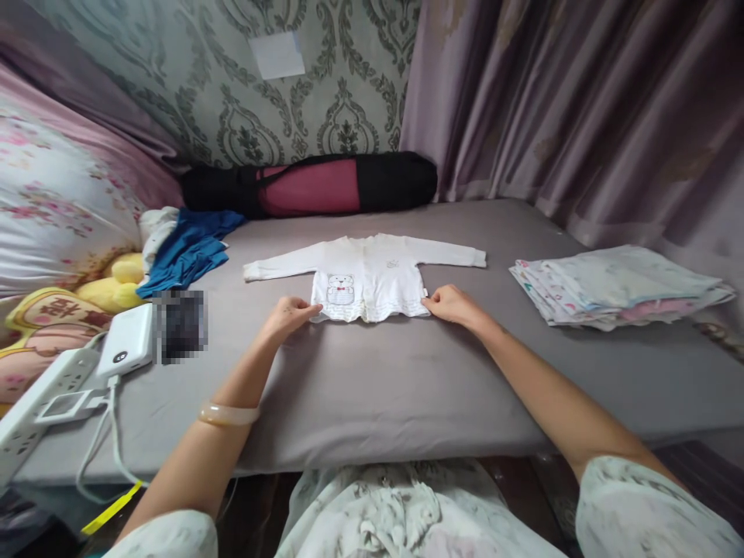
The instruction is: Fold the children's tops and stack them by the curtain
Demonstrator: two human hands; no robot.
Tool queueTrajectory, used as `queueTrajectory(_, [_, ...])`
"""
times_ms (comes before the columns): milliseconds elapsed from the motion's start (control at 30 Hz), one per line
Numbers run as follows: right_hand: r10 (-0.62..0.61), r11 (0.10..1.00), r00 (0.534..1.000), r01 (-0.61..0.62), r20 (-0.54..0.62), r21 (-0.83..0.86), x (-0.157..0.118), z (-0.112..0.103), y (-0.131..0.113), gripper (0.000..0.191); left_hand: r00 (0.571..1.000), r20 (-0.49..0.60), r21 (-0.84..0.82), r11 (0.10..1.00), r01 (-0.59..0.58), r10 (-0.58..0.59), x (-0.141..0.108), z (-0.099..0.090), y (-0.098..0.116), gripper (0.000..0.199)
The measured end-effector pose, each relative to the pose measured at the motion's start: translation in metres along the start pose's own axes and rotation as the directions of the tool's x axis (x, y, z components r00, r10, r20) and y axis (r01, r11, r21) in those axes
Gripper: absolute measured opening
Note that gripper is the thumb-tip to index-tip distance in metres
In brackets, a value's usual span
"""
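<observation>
A small white long-sleeved baby jacket (372, 271) lies spread flat on the grey sheet, sleeves stretched out to both sides. A bear print with a red bow decorates its left half, and its hem is ruffled. My left hand (292, 316) pinches the left bottom corner of the hem. At the opposite corner, beside a small tag, my right hand (454, 304) pinches the hem too. Both hands rest low, close to the sheet. A pale bangle circles my left wrist.
Folded cloths (621, 287) are stacked at the right. Along the wall lies a long black and red bag (314, 186). On the left are blue clothing (189, 248), a white power bank (126, 341) with cables, a power strip (43, 399) and a floral pillow (58, 186).
</observation>
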State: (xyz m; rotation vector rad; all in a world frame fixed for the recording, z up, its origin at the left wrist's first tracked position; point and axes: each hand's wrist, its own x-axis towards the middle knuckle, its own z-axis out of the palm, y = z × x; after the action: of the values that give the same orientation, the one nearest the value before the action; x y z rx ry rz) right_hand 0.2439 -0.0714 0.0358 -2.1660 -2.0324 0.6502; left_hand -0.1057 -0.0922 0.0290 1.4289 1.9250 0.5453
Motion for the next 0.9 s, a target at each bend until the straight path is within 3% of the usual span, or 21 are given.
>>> queueTrajectory(200, [-0.018,0.999,1.000,0.019,0.023,-0.035,-0.005,0.003,-0.008,0.038,1.000,-0.008,-0.006,1.000,0.014,-0.014,0.002,-0.002,0.002,0.030])
queueTrajectory(433, [-0.047,0.996,0.997,0.052,0.062,-0.078,0.001,-0.003,0.001,0.027,1.000,-0.010,0.021,0.999,-0.029,0.029,0.004,-0.009,-0.004,0.023])
queueTrajectory(700, [-0.026,0.985,0.992,0.046,0.121,-0.168,-0.004,-0.012,-0.002,0.025,0.998,0.021,0.259,0.964,-0.066,0.063,0.004,-0.014,-0.003,0.021])
queueTrajectory(800, [-0.039,0.961,0.999,0.030,-0.028,-0.275,-0.015,-0.012,-0.014,0.025,0.970,-0.085,0.426,0.889,-0.170,0.226,0.002,-0.012,-0.003,0.021])
queueTrajectory(867, [-0.154,0.950,0.975,0.101,-0.159,-0.297,-0.022,-0.008,-0.027,0.024,0.899,-0.099,0.476,0.814,-0.334,0.427,-0.001,-0.005,0.002,0.022])
queueTrajectory(900, [-0.254,0.939,0.952,0.201,-0.171,-0.280,-0.025,-0.005,-0.034,0.023,0.848,-0.057,0.461,0.767,-0.446,0.527,-0.002,-0.001,0.007,0.022])
